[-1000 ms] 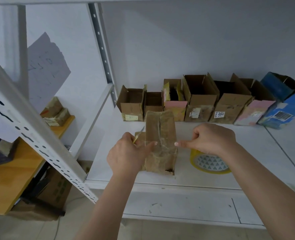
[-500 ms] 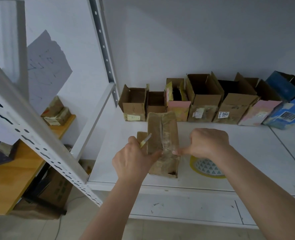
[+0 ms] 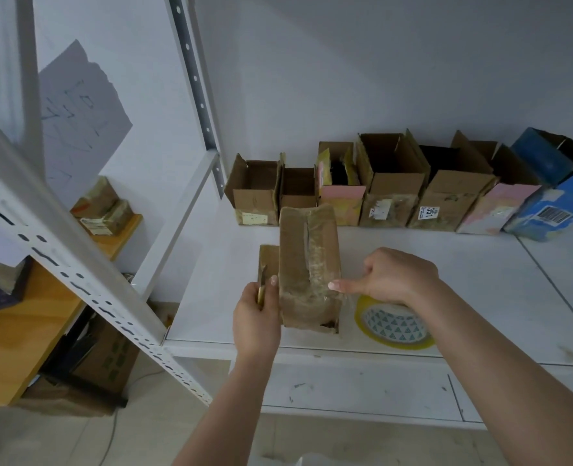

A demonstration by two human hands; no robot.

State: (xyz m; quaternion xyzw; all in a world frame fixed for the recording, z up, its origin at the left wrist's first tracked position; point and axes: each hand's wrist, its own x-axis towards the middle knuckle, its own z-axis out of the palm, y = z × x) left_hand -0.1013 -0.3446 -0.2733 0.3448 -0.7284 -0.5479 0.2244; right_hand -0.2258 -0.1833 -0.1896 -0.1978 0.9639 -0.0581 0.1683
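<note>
While the cardboard box (image 3: 307,264) sat at the near edge of the shelf (image 3: 480,297), the left hand (image 3: 256,317) gripped a cutter (image 3: 261,290) by its left side. The right hand (image 3: 396,277) pressed a thumb on the taped top, fingers curled, couldn't tell on what. Tape roll (image 3: 392,326) sat just right.

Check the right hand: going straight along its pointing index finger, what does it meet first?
The taped cardboard box: the right hand points its index fingertip left, seemingly touching the box's right edge. Beyond sits the left hand, gripping a small blade.
</note>
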